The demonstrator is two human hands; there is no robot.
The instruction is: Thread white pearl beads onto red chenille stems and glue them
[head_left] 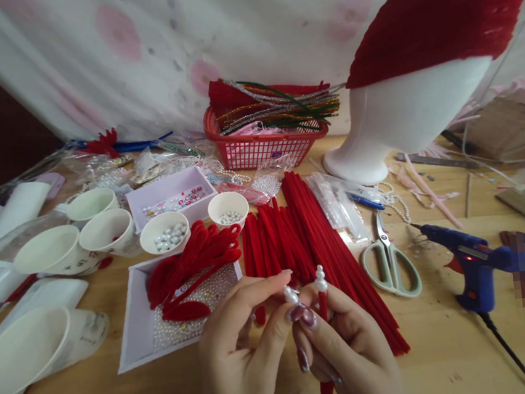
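Low in the middle of the head view, my left hand (240, 348) pinches a white pearl bead (291, 294) between thumb and forefinger. My right hand (355, 343) is closed around a red fuzzy stem (322, 306) tipped with a small stack of pearl beads (320, 278). Its thumb and forefinger meet the left fingertips at the loose pearl. Red pipe cleaners (336, 245) lie in a bundle just beyond the hands. To the left, a white box (133, 321) holds small pearls and bent red pipe-cleaner loops (189, 260).
Scissors (389, 259) and a blue glue gun (468, 264) with its light on lie at right. Paper cups (47, 252) stand at left, two more holding beads. Behind are a red basket (267, 150) and a white head stand (403, 115) wearing a red fan-shaped piece (440, 19).
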